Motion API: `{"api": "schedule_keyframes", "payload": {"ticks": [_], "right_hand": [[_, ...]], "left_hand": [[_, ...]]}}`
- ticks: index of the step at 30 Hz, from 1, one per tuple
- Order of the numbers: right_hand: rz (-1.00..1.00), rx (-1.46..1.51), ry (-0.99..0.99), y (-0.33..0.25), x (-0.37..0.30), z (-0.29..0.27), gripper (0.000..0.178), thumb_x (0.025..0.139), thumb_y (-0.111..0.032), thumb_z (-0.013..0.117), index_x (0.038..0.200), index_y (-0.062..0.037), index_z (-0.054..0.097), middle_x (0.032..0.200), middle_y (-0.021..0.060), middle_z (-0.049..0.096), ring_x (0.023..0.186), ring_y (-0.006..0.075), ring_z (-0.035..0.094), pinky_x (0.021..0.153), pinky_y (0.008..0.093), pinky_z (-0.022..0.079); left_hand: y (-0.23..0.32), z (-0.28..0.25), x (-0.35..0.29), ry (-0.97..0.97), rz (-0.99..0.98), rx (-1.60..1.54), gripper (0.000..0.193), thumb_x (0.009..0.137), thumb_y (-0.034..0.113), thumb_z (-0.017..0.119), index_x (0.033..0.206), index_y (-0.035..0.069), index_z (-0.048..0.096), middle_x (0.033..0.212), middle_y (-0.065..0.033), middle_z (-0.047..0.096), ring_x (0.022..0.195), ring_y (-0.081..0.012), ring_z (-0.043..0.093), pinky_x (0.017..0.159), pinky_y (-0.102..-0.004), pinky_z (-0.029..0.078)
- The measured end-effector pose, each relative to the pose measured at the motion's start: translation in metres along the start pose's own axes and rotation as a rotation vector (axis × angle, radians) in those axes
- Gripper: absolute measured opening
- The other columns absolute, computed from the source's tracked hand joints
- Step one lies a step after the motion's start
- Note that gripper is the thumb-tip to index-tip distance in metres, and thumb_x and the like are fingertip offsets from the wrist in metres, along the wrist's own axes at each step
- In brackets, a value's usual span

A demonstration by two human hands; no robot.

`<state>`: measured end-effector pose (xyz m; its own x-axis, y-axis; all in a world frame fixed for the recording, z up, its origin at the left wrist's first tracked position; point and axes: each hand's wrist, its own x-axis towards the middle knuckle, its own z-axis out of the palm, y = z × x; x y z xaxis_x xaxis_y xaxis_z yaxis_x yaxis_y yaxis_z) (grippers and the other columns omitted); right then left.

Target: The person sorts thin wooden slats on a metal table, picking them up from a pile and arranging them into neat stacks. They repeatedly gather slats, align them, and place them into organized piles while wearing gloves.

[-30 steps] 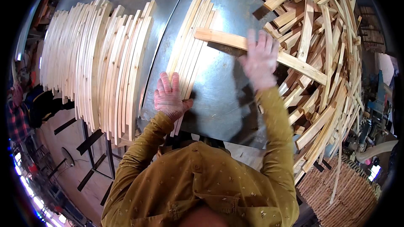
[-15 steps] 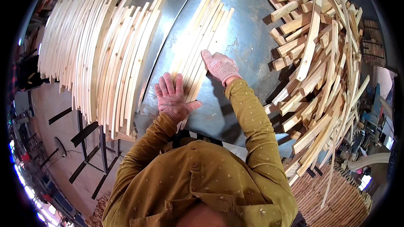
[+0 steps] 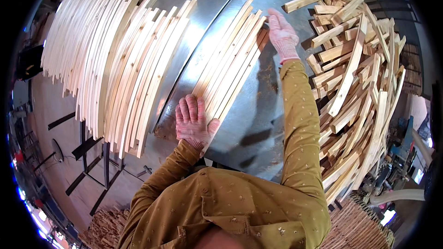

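Note:
Several pale wooden strips [image 3: 233, 60] lie side by side on the metal table in front of me, slanting away to the right. My left hand [image 3: 191, 121], in a pinkish knit glove, rests flat across their near end, fingers stretched out and thumb apart. At their far right end is my right hand [image 3: 283, 34], gloved the same way, with its fingers extended and nothing seen in its grip. Whether it touches the strip ends cannot be made out.
A wide row of aligned strips [image 3: 115, 64] lies on the left. To the right a loose, crisscrossed heap of wooden sticks [image 3: 350, 78] covers the table [image 3: 258, 133]. Black metal frames [image 3: 92, 157] stand on the floor at left, and stacked wood [image 3: 360, 226] lies at lower right.
My right hand has moved from the middle of the strips to their far right end, the arm now stretched out. My left hand stays on the near end. The whole view has shifted slightly.

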<state>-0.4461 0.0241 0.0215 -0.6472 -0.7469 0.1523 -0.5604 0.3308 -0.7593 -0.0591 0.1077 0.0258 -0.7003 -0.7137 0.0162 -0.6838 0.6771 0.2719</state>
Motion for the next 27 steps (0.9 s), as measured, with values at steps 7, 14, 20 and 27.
{"api": "schedule_keyframes", "payload": {"ticks": [7,14,20,27], "right_hand": [[0.204,0.168,0.293,-0.030,-0.078,-0.050,0.050,0.100,-0.042,0.053,0.132,-0.0032,0.057,0.130,0.0166,0.061,0.112,0.0294,0.062,0.102,0.0361,0.044],[0.397,0.006,-0.020,-0.061,-0.222,0.009,0.054,0.103,-0.038,0.050,0.138,0.0031,0.051,0.139,0.0217,0.056,0.129,0.0349,0.052,0.110,0.0370,0.038],[0.451,0.195,0.036,-0.140,-0.251,0.051,0.078,0.094,-0.041,0.065,0.149,0.0032,0.033,0.149,0.0282,0.042,0.129,0.0397,0.052,0.109,0.0416,0.040],[0.680,-0.518,-0.225,-0.187,-0.232,0.112,0.122,0.073,-0.057,0.075,0.158,0.0029,0.010,0.162,0.0320,0.008,0.152,0.0426,0.010,0.124,0.0400,0.017]], "left_hand": [[-0.033,-0.051,-0.005,0.035,0.023,-1.030,0.051,0.096,0.015,0.059,0.143,-0.003,0.047,0.141,-0.0246,0.051,0.134,-0.0357,0.048,0.112,-0.0438,0.038],[-0.190,-0.175,0.018,0.102,-0.360,-0.906,0.051,0.099,0.025,0.061,0.141,-0.002,0.049,0.116,-0.0130,0.066,0.101,-0.0200,0.063,0.094,-0.0317,0.049],[-0.390,-0.236,0.091,0.071,-0.742,-0.192,0.055,0.098,0.035,0.056,0.140,0.000,0.050,0.137,-0.0185,0.060,0.123,-0.0295,0.059,0.104,-0.0341,0.045],[-0.553,-0.150,0.098,-0.101,-0.888,0.372,0.068,0.096,0.051,0.046,0.148,0.007,0.044,0.147,-0.0201,0.050,0.136,-0.0351,0.048,0.113,-0.0439,0.039]]}}
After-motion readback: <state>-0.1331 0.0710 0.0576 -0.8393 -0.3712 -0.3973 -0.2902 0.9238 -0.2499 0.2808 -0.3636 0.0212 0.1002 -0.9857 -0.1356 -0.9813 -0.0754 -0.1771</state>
